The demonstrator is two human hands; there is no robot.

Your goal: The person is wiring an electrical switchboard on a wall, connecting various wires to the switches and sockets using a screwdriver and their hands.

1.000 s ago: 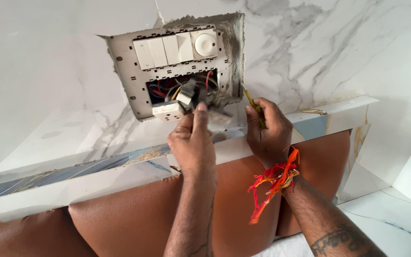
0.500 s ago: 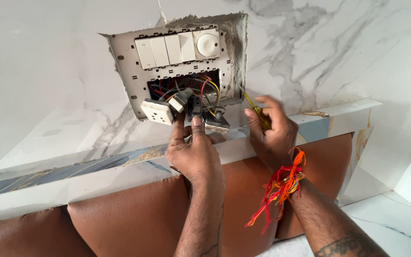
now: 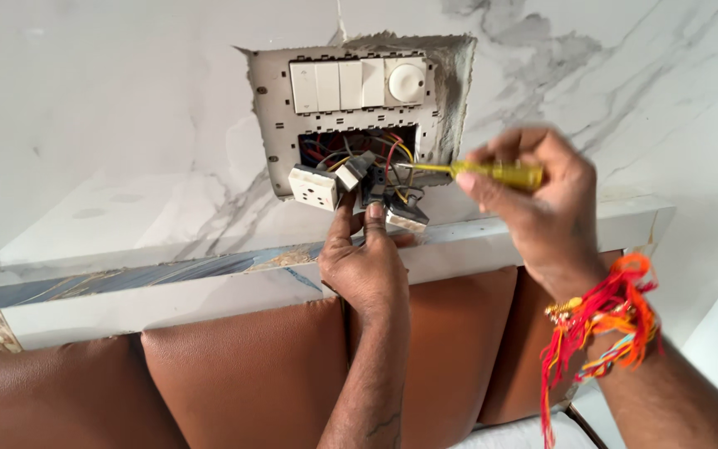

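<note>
left hand (image 3: 369,268): closed on a pulled-out switch module (image 3: 373,189), wires attached
right hand (image 3: 536,204): yellow screwdriver (image 3: 492,172) gripped, tip at the wall box (image 3: 359,116)

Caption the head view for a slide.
Left hand steadies loose switch modules while right hand points a yellow screwdriver into them.

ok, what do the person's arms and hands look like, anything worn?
Both arms are bare, with no sleeves or gloves in view. The right hand has a thick bundle of red, orange and yellow threads tied round its wrist, loose ends hanging down. The left hand wears nothing; a small dark mark shows on its forearm.
</note>
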